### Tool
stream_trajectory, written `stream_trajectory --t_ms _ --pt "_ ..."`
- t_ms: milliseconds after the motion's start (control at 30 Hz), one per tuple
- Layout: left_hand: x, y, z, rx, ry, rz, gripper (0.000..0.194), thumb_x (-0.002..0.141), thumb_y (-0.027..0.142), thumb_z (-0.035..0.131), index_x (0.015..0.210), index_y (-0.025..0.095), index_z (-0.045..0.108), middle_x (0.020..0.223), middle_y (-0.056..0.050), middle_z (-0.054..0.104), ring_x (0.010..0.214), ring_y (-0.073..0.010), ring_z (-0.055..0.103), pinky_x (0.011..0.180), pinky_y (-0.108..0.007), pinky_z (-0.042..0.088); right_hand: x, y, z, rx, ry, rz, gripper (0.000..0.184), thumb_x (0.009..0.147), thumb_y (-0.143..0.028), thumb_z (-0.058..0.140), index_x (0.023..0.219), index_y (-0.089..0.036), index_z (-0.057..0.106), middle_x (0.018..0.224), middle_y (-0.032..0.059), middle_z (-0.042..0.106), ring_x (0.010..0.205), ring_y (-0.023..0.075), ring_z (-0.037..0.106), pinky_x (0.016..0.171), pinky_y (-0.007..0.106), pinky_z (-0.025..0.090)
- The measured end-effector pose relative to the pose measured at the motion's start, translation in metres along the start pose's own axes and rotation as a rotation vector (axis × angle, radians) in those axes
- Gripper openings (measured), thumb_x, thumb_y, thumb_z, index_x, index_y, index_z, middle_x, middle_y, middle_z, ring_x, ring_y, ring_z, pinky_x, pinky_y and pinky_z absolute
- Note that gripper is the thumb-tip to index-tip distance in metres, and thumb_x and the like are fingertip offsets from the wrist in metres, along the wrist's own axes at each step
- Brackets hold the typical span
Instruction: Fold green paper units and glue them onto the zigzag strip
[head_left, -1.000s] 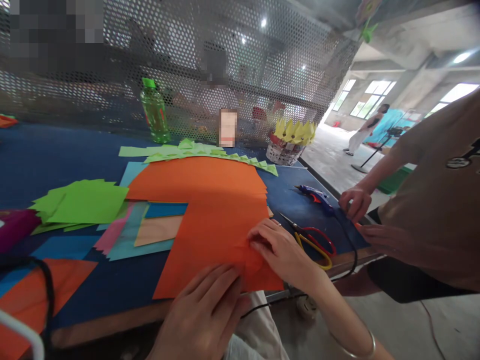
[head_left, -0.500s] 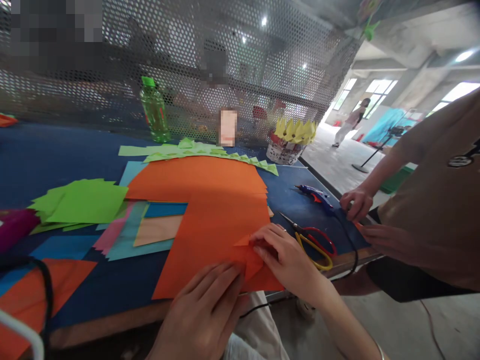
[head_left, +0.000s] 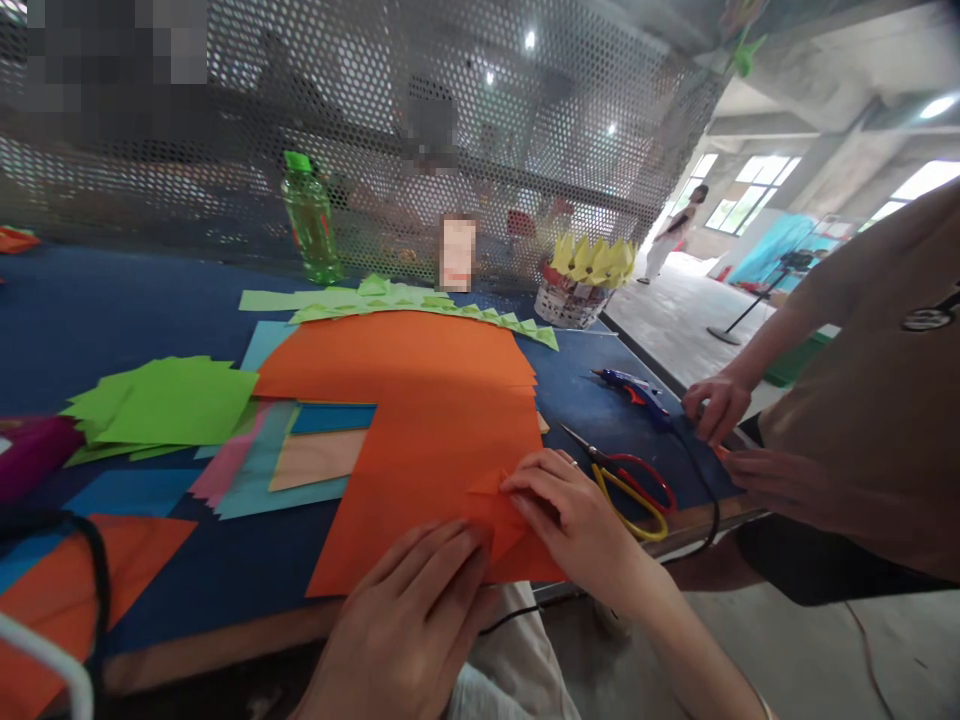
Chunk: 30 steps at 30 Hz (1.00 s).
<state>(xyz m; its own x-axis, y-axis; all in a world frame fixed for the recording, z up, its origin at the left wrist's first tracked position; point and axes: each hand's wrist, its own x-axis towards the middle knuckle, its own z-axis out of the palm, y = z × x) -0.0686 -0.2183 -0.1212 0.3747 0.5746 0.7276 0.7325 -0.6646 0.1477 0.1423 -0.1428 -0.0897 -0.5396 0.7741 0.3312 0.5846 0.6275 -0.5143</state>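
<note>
We are pinching the folded paper (head_left: 507, 527) with our right hand (head_left: 574, 508) | our left hand (head_left: 412, 605) is resting at its left side, grip hidden | paper is lying on orange sheets (head_left: 435, 430)

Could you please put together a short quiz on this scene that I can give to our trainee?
1. True or false: the bottle has a red cap.
2. Multiple choice: which of these lies nearest the right hand?
A) the glue gun
B) the scissors
C) the bottle
3. Open: what is the right hand pinching, and what is the left hand doing?

Key:
1. False; the cap is green.
2. B.
3. The right hand pinches a small folded piece of orange paper; the left hand rests beside it, on the orange paper, with its fingers together.
</note>
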Motion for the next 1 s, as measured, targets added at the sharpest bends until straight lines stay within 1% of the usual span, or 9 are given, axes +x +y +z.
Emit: stream_trajectory --t_ms 100,167,267,367,467,567,700,833,1000 --pt "0.0 0.0 0.001 0.0 -0.026 -0.014 0.033 0.105 0.021 0.04 0.106 0.018 0.073 0.113 -0.003 0.076 0.108 -0.0166 0.067 0.102 -0.03 0.044 -0.005 0.001 -0.001 0.021 0.044 -0.032 0.018 0.097 -0.008 0.053 0.104 -0.021 0.063 0.102 0.0048 0.064 0.099 0.0196 0.058 0.09 0.036 0.044" --pt "0.0 -0.001 0.001 -0.002 -0.08 -0.007 0.03 0.104 0.021 0.043 0.106 0.019 0.072 0.115 -0.001 0.075 0.109 -0.0162 0.067 0.103 -0.029 0.044 -0.01 0.0 -0.003 0.042 0.073 -0.071 0.019 0.097 -0.007 0.052 0.102 -0.021 0.063 0.102 0.0046 0.063 0.099 0.0187 0.057 0.089 0.035 0.045" --pt "-0.003 -0.002 0.004 -0.018 -0.008 -0.032 0.029 0.104 0.02 0.044 0.107 0.018 0.072 0.115 -0.001 0.075 0.11 -0.0165 0.066 0.107 -0.03 0.041 -0.018 -0.002 -0.006 0.066 0.071 -0.099 0.018 0.097 -0.008 0.053 0.099 -0.022 0.063 0.102 0.0042 0.062 0.098 0.0172 0.057 0.088 0.032 0.045" --pt "-0.009 -0.002 0.011 -0.032 0.075 -0.044 0.03 0.103 0.02 0.043 0.108 0.016 0.072 0.115 -0.003 0.075 0.112 -0.0172 0.064 0.111 -0.031 0.038 -0.023 -0.003 -0.009 0.065 0.073 -0.072 0.014 0.099 -0.011 0.054 0.099 -0.022 0.063 0.102 0.0037 0.062 0.097 0.0164 0.058 0.09 0.032 0.045" --pt "-0.012 -0.002 0.016 -0.039 0.061 -0.046 0.029 0.103 0.019 0.043 0.109 0.018 0.072 0.115 -0.003 0.075 0.113 -0.0174 0.064 0.11 -0.032 0.04 -0.018 0.001 -0.011 0.048 0.083 -0.051 0.013 0.101 -0.014 0.052 0.101 -0.022 0.062 0.101 0.0038 0.064 0.098 0.0166 0.058 0.091 0.033 0.044" --pt "-0.011 -0.003 0.017 -0.042 0.066 -0.033 0.032 0.103 0.018 0.04 0.105 0.019 0.072 0.114 -0.003 0.075 0.111 -0.0171 0.065 0.108 -0.034 0.043 -0.004 0.004 -0.01 0.011 0.052 -0.054 0.014 0.102 -0.014 0.049 0.103 -0.021 0.062 0.102 0.0044 0.065 0.1 0.0179 0.059 0.092 0.034 0.045" --pt "-0.01 -0.001 0.02 -0.051 0.075 -0.027 0.031 0.101 0.016 0.042 0.098 0.02 0.072 0.113 -0.005 0.074 0.11 -0.0189 0.066 0.104 -0.037 0.048 0.019 0.004 -0.004 -0.031 -0.036 -0.066 0.018 0.101 -0.012 0.05 0.107 -0.023 0.063 0.107 0.0035 0.066 0.104 0.0177 0.059 0.097 0.034 0.044" --pt "-0.011 0.001 0.023 -0.048 0.065 -0.05 0.03 0.101 0.016 0.042 0.102 0.019 0.072 0.115 -0.006 0.074 0.11 -0.0194 0.066 0.105 -0.038 0.047 0.03 0.002 -0.003 -0.09 -0.118 -0.056 0.021 0.099 -0.01 0.051 0.112 -0.022 0.063 0.111 0.0046 0.065 0.107 0.0193 0.059 0.103 0.039 0.041" --pt "-0.006 0.0 0.017 -0.012 0.061 -0.026 0.034 0.103 0.017 0.037 0.103 0.018 0.071 0.111 -0.005 0.075 0.108 -0.0193 0.066 0.103 -0.037 0.046 0.029 0.003 -0.006 -0.127 -0.17 -0.017 0.012 0.097 -0.01 0.056 0.1 -0.02 0.062 0.103 0.0034 0.063 0.098 0.0189 0.058 0.092 0.036 0.044"
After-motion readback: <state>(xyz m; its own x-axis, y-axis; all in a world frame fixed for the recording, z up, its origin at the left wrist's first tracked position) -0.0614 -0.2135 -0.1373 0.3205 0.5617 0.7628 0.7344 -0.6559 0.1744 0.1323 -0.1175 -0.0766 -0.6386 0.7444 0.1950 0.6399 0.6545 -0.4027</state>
